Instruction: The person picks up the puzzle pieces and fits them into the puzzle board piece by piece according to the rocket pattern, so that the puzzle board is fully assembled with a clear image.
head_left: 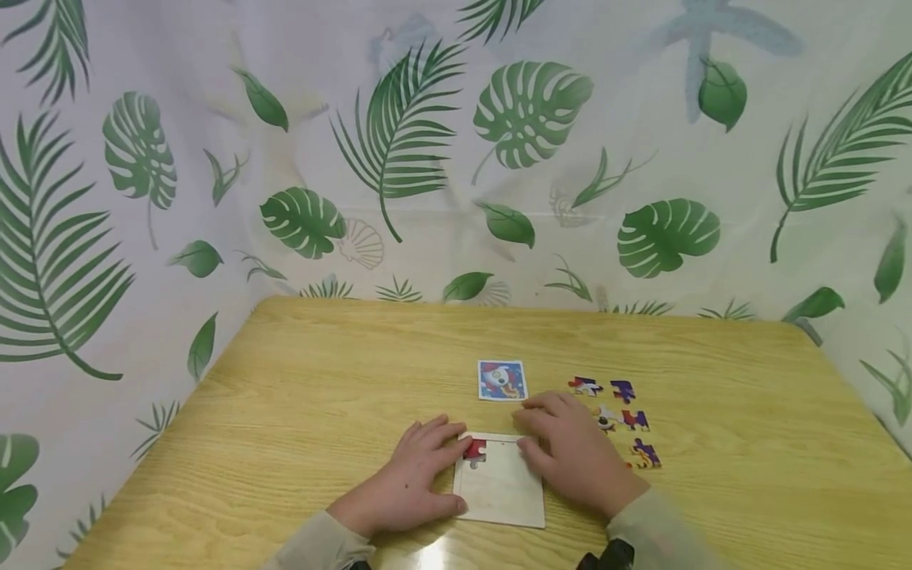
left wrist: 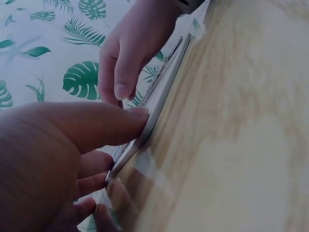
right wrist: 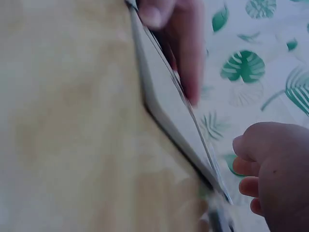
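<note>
Left hand (head_left: pixel 416 480) spread, touching left side of board (head_left: pixel 506 492) by red piece (head_left: pixel 473 449). Right hand (head_left: pixel 575 451) loosely bent at right edge, nothing visibly held; loose pieces (head_left: pixel 646 453) alongside.

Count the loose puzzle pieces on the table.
5 show clearly: a back pair, a middle pair and a front piece, all near the right hand. An orange bit beside it may be a sixth; others may be hidden.

Head view bright, small glare on table (head_left: pixel 342 380); wrist views dim, bluish, right one seemingly blurrier.
</note>
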The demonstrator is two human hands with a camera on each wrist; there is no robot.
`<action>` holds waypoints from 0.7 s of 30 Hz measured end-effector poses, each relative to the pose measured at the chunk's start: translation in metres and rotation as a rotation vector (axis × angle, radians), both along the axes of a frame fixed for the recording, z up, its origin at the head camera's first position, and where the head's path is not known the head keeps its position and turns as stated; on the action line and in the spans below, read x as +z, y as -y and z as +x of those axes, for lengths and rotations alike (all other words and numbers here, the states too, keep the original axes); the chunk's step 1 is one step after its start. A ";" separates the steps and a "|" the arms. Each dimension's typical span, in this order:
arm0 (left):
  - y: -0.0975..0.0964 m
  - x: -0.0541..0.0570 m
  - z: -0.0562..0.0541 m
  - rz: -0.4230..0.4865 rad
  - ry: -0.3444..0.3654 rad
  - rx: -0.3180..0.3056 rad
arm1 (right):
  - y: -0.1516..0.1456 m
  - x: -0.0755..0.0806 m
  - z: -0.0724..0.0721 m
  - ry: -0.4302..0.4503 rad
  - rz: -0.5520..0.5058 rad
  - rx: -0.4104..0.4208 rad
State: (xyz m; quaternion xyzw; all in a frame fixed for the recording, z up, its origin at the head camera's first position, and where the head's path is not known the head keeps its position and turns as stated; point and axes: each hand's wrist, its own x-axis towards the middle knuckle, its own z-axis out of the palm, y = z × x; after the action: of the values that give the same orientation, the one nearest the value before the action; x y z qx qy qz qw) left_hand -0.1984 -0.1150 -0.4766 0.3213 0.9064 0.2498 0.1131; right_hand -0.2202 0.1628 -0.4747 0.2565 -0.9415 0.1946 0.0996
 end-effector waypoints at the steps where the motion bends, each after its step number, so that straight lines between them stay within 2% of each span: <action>1: 0.000 0.001 0.000 0.002 -0.002 0.001 | -0.007 -0.001 -0.005 -0.010 -0.004 -0.019; 6: -0.001 0.003 0.001 0.009 0.009 0.009 | -0.042 -0.001 -0.027 -0.024 -0.020 -0.104; 11: 0.000 0.004 0.002 -0.001 0.007 0.012 | -0.072 0.003 -0.043 0.015 -0.027 -0.180; 16: 0.000 0.004 0.003 -0.008 -0.013 0.003 | -0.092 0.003 -0.054 0.063 -0.039 -0.211; 21: 0.002 0.003 0.002 0.001 -0.016 -0.005 | -0.096 0.001 -0.060 0.110 -0.024 -0.213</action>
State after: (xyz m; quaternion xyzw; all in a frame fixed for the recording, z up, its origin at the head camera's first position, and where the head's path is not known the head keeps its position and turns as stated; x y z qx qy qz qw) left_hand -0.1963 -0.1166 -0.4735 0.3257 0.9063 0.2476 0.1063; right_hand -0.2805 0.2590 -0.4732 0.1428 -0.9650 0.2080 0.0712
